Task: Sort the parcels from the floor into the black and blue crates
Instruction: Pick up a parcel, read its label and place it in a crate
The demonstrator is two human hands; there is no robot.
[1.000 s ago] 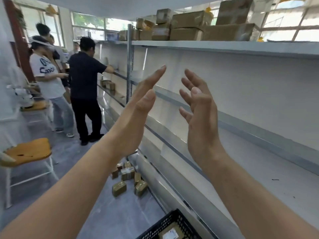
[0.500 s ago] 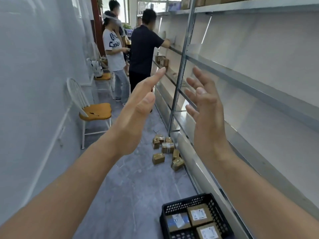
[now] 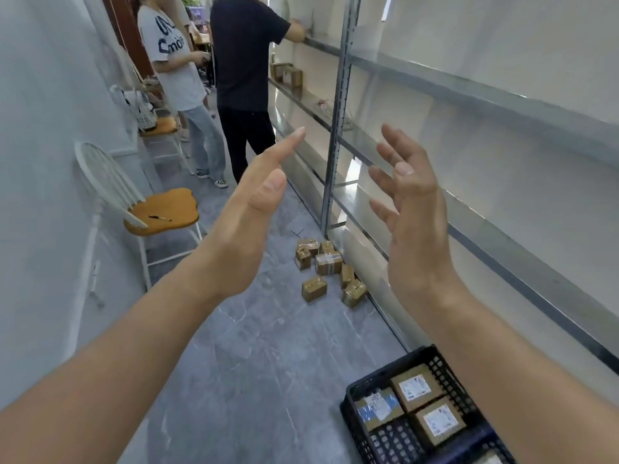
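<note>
A person's left hand (image 3: 248,222) and right hand (image 3: 415,229) are raised, palms facing each other, apart, fingers loose and empty. Beyond them, small brown cardboard parcels (image 3: 328,264) lie clustered on the grey tiled floor (image 3: 261,363) beside the foot of a metal shelving unit (image 3: 335,128). A black lattice plastic crate (image 3: 393,442), lower right, holds three labelled boxes (image 3: 415,387).

Parcels (image 3: 328,263), black crate (image 3: 378,376) on floor (image 3: 261,356) (grey)

Bright, even indoor light with soft, faint shadows. Pale glare washes the shelving (image 3: 502,105) at right. Wide-angle bending at the edges; slight overall softness.
</note>
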